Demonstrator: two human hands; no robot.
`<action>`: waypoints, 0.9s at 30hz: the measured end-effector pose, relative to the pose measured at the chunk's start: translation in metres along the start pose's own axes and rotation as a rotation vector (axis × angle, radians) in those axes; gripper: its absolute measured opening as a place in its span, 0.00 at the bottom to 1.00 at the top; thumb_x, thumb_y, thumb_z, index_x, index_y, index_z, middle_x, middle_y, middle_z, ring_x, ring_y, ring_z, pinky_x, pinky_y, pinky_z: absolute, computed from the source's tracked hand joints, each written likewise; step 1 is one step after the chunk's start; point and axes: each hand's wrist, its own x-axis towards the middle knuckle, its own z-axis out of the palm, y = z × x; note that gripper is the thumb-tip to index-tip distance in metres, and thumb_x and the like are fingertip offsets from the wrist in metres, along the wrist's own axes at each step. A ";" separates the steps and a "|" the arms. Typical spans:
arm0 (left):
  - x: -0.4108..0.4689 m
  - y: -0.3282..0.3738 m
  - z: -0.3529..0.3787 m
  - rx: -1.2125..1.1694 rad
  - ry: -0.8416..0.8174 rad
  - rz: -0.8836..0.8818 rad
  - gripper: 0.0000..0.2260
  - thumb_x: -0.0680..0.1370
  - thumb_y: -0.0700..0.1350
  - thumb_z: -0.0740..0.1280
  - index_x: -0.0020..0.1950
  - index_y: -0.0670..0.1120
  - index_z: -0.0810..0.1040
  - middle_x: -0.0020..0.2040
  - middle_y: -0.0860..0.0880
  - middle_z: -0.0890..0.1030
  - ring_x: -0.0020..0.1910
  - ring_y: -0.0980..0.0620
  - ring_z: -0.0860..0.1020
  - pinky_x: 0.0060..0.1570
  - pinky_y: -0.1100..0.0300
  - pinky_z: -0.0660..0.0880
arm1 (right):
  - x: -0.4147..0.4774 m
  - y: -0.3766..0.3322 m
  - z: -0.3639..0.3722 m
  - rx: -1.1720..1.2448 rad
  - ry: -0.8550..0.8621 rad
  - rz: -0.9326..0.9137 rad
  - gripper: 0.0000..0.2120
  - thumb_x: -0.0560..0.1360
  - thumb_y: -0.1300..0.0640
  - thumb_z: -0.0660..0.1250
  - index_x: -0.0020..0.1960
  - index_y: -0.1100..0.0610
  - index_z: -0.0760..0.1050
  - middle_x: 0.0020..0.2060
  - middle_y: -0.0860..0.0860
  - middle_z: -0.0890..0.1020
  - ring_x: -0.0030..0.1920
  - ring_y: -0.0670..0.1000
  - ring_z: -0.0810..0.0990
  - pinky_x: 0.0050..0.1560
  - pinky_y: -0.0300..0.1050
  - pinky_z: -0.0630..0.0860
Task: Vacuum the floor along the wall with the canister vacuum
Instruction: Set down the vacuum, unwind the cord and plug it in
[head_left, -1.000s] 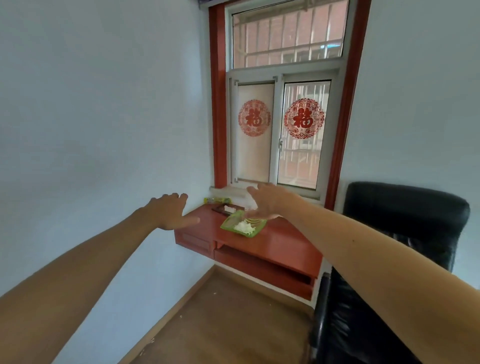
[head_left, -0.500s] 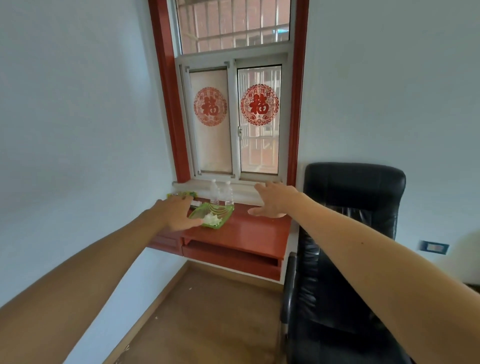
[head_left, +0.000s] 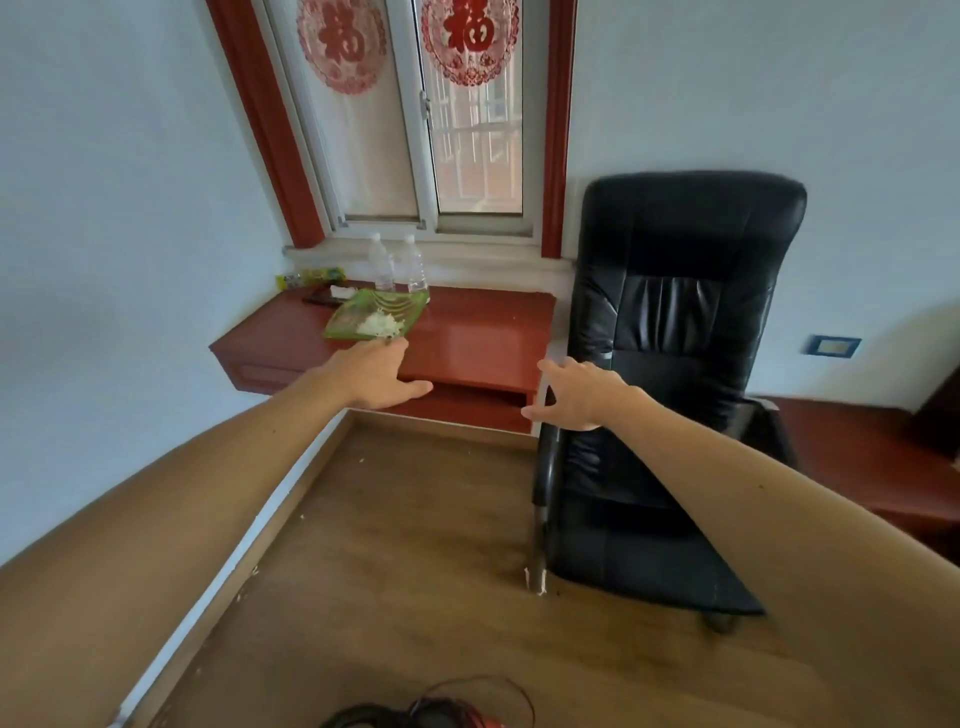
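Both my arms reach forward over a brown wooden floor (head_left: 415, 545). My left hand (head_left: 371, 374) is open, palm down, in front of a red wall desk. My right hand (head_left: 579, 395) is open too, fingers spread, just left of a black office chair. Neither hand holds anything. At the bottom edge a dark and red object with a thin black cable (head_left: 441, 712) shows partly; it may be the vacuum, I cannot tell. Small white crumbs (head_left: 254, 570) lie on the floor along the left wall's skirting board (head_left: 244, 561).
A red floating desk (head_left: 467, 338) under the window carries a green tray (head_left: 376, 317) with white bits and two water bottles (head_left: 397, 265). A black leather chair (head_left: 670, 364) stands to the right. A low red bench (head_left: 857, 452) runs along the right wall.
The view has tilted down from the window to the floor. Both hands have dropped lower, staying open. The floor, crumbs and a cabled object at the bottom have come into view.
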 end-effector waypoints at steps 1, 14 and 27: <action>0.005 0.000 0.014 0.000 -0.030 0.004 0.35 0.77 0.67 0.61 0.74 0.44 0.64 0.72 0.43 0.70 0.69 0.42 0.71 0.63 0.44 0.72 | 0.002 0.000 0.017 0.016 -0.023 0.011 0.41 0.76 0.32 0.60 0.78 0.55 0.53 0.73 0.58 0.66 0.69 0.63 0.69 0.64 0.59 0.72; 0.039 -0.028 0.281 0.020 -0.451 0.124 0.38 0.76 0.68 0.60 0.78 0.45 0.60 0.75 0.45 0.67 0.72 0.44 0.69 0.65 0.45 0.72 | 0.011 -0.041 0.294 0.193 -0.394 0.239 0.36 0.77 0.34 0.60 0.75 0.55 0.58 0.69 0.57 0.70 0.66 0.61 0.71 0.60 0.58 0.74; -0.033 -0.055 0.562 -0.044 -0.822 0.149 0.39 0.74 0.71 0.59 0.74 0.44 0.63 0.71 0.42 0.71 0.68 0.41 0.71 0.63 0.43 0.73 | -0.034 -0.093 0.541 0.330 -0.782 0.314 0.36 0.75 0.34 0.62 0.75 0.55 0.60 0.69 0.57 0.69 0.68 0.61 0.69 0.62 0.57 0.71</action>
